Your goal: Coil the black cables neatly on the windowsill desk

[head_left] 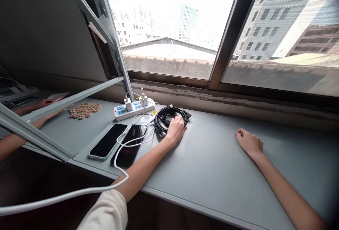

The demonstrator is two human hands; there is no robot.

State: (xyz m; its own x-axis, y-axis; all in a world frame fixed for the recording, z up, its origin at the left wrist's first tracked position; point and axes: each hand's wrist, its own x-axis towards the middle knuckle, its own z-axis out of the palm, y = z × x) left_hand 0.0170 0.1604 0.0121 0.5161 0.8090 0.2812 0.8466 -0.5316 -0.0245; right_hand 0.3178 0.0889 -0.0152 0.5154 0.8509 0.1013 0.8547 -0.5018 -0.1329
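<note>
My left hand [175, 128] lies on a coil of black cable [165, 116] near the back of the grey table [212, 163], its fingers curled over the loops. My right hand [249, 141] rests on the bare table surface to the right, fingers loosely curled, holding nothing. Two dark phones lie left of the coil: one in a light case [108, 141] and one [129, 143] with a white cable [124, 173] running over it. Behind them sits a white power strip [134, 109] with white chargers plugged in.
A pile of small round brown pieces [84, 110] lies at the far left of the table. Another person's hand and arm [39, 112] reach in from the left. Grey metal frame bars [79, 96] cross the left side. A window [185, 39] runs behind the table.
</note>
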